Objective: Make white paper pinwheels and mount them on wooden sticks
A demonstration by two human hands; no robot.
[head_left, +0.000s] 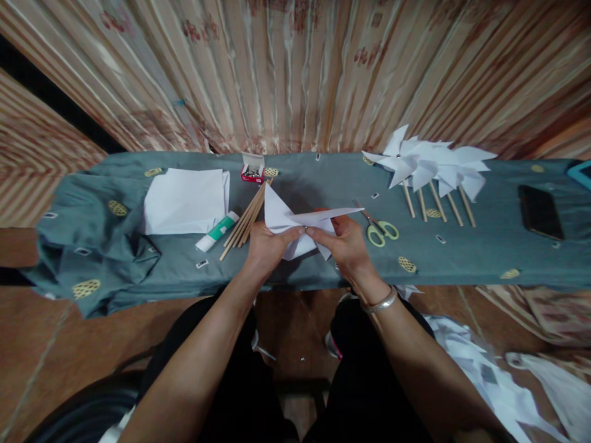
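A white paper pinwheel [279, 212] is held between my two hands above the cloth-covered table. My left hand [270, 246] grips its left side, the thumb pressed near the centre. From the right, my right hand [346, 243] pinches it, and that thumb also meets the middle. A small shiny pin [305, 229] shows between the thumb tips. Left of my hands lie several wooden sticks [247, 221] in a loose bundle. Scissors with green handles [381, 232] rest just right of my right hand. My fingers under the paper are partly hidden.
Finished pinwheels on sticks [429, 163] lie at the back right, with a phone [540, 212] beyond them. At left are a stack of white paper [184, 200], a glue stick [217, 232] and an open red box of pins [252, 172]. Paper scraps [489, 369] lie below right.
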